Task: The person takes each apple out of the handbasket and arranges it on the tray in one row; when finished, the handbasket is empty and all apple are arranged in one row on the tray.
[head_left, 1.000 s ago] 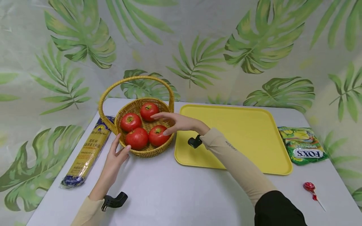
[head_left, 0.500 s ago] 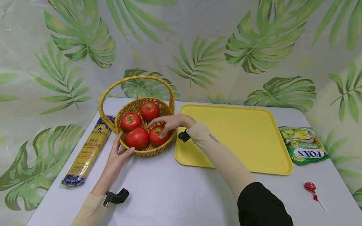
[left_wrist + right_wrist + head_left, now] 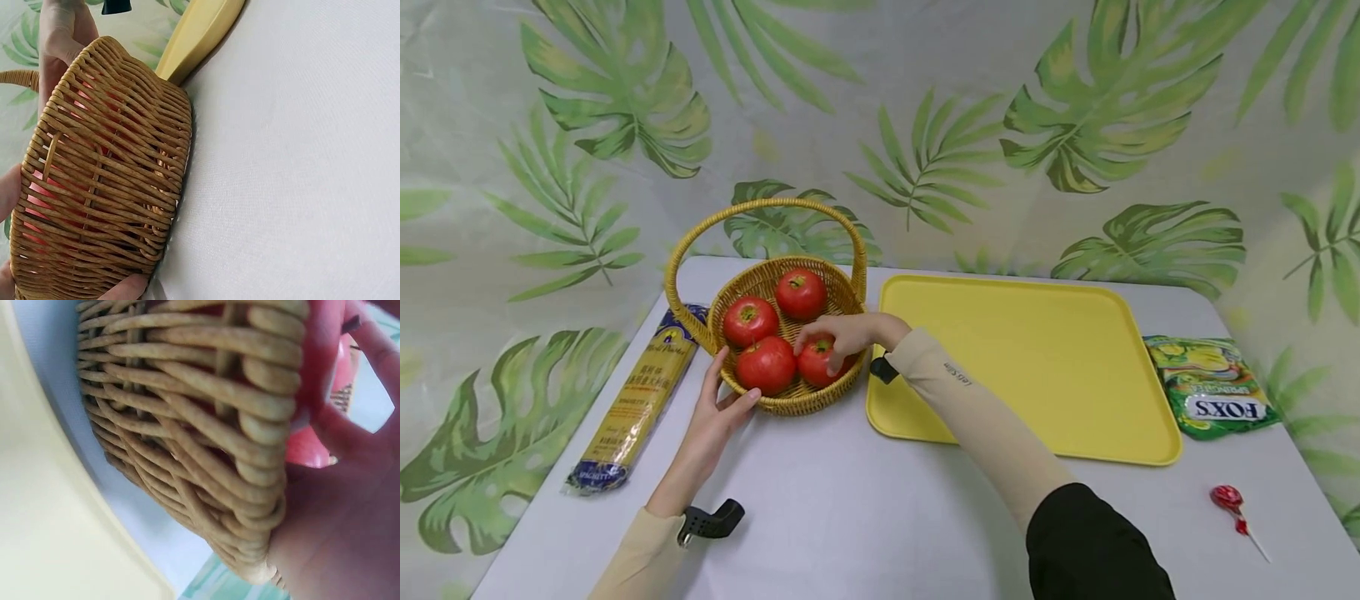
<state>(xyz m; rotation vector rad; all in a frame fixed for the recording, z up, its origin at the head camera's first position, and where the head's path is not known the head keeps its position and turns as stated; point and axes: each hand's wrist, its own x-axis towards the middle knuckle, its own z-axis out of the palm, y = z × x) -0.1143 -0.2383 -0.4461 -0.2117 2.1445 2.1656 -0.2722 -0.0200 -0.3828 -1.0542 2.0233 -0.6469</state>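
A wicker basket (image 3: 790, 407) with a tall arched handle holds several red apples. My right hand (image 3: 850, 332) reaches over its right side and grips the front-right apple (image 3: 815, 364), fingers on the far side and thumb in front. In the right wrist view, this hand (image 3: 350, 512) lies over the basket rim against the red apple (image 3: 320, 344). My left hand (image 3: 709, 421) holds the basket's front-left rim, thumb at the front and fingers at the left. The left wrist view shows the woven basket wall (image 3: 106, 156) close up, with fingertips at its edges.
A yellow tray (image 3: 1022, 367) lies just right of the basket. A spaghetti packet (image 3: 636, 400) lies to the left, partly behind the basket handle. At the right are a green Fox's sweets bag (image 3: 1213, 387) and a red lollipop (image 3: 1227, 497) on the white table (image 3: 865, 517).
My right hand has moved left and down from above the basket's right side, and its fingers have closed round the front-right apple. The left hand stays at the rim.
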